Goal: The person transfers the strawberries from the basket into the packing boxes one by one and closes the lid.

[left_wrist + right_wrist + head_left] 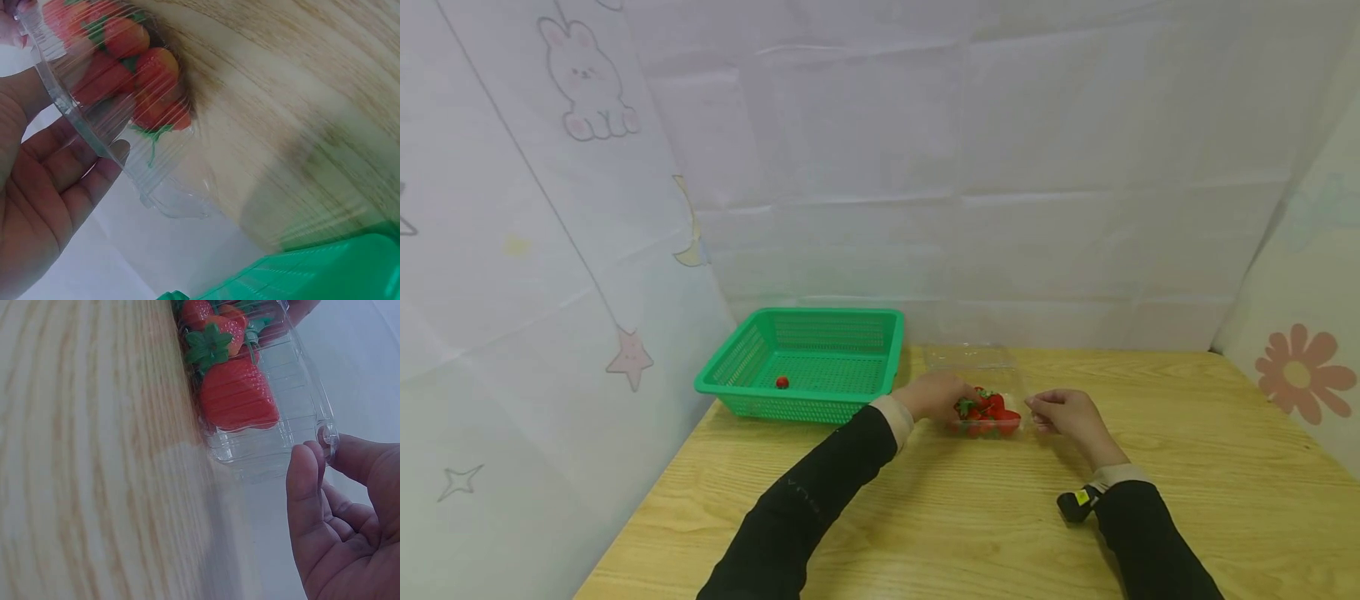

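Note:
A clear plastic clamshell box (1011,379) stands on the table with its lid raised at the back and several red strawberries (1004,419) with green leaves inside. My left hand (937,395) reaches over the rim from the left. In the left wrist view, its thumb and forefinger (111,115) go in on either side of a strawberry (103,78); the box wall blurs whether they grip it. At the opposite end, my right hand (1067,417) pinches the box's rim between thumb and forefinger, plain in the right wrist view.
A green plastic basket (891,358) with slotted walls stands left of the box, one small red strawberry (782,382) lying inside. A wooden table (985,517) carries everything. Behind it hangs a pale cloth (970,167), with patterned cloth at both sides.

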A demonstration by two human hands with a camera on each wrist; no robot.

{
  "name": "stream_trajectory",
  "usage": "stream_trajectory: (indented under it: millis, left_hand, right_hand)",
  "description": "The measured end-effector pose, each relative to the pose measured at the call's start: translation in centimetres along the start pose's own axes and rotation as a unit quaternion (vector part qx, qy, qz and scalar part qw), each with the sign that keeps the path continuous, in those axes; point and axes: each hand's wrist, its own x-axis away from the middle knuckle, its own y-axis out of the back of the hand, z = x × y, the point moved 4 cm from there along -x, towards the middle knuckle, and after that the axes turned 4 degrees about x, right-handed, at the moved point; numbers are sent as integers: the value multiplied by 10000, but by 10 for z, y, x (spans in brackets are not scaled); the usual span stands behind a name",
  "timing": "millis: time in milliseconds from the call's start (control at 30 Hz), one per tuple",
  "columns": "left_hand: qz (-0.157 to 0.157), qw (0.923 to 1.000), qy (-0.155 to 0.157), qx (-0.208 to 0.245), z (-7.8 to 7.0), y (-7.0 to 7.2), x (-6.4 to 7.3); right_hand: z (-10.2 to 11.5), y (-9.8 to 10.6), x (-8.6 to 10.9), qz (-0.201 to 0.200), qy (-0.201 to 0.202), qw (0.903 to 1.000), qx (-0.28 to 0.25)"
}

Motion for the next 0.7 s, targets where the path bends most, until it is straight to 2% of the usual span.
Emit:
stream_trajectory:
  millis: [233, 367, 467, 600, 700]
  left_hand:
    - [76, 9999, 57, 121, 1, 1, 2]
    - [9, 9997, 124, 228, 2, 6, 6]
    - [-176, 9987, 250, 401, 4, 13, 14]
    - [-557, 9958, 399, 614, 13, 27, 32]
    - [-931, 9936, 437, 462, 24, 38, 49]
  right_hand:
    - [1, 0, 1, -17, 14, 10000, 71]
    - [0, 1, 1, -6, 28, 10000, 95]
    - [0, 2, 1, -24, 14, 9999, 109]
    - [0, 1, 1, -50, -14, 10000, 76]
    - [1, 1, 1, -31, 11, 10000, 44]
